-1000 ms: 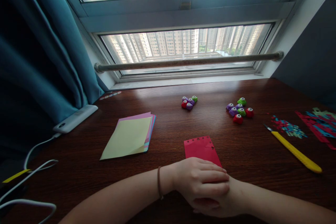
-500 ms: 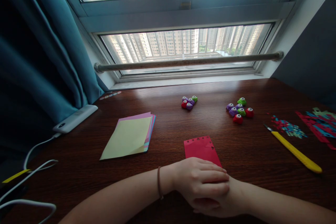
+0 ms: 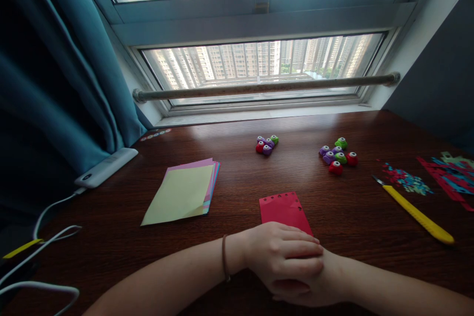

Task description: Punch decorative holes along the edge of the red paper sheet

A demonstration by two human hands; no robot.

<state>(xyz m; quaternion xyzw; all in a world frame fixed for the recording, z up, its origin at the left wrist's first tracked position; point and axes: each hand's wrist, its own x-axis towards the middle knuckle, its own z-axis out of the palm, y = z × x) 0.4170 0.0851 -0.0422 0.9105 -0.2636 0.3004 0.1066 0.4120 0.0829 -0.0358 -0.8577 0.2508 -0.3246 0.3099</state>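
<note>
My left hand [image 3: 285, 254] lies across my right hand [image 3: 318, 281], its fingers close together and curved over the back of it. The fingers of my right hand are mostly hidden under the left one. A red sheet of paper [image 3: 283, 210] lies on the wooden table just beyond both hands, with small punched shapes along its top and right edges. Its lower part is covered by my hands. To the left is a stack of coloured paper [image 3: 181, 190] with a pale yellow sheet on top.
At right lie a yellow-handled craft knife [image 3: 418, 212], small paper bits [image 3: 407, 179] and coloured strips [image 3: 452, 175]. Small eye-topped craft punches stand in a left cluster [image 3: 266, 145] and a right cluster [image 3: 337, 155]. A white device [image 3: 107, 167] with a cable sits by the curtain [image 3: 99, 84].
</note>
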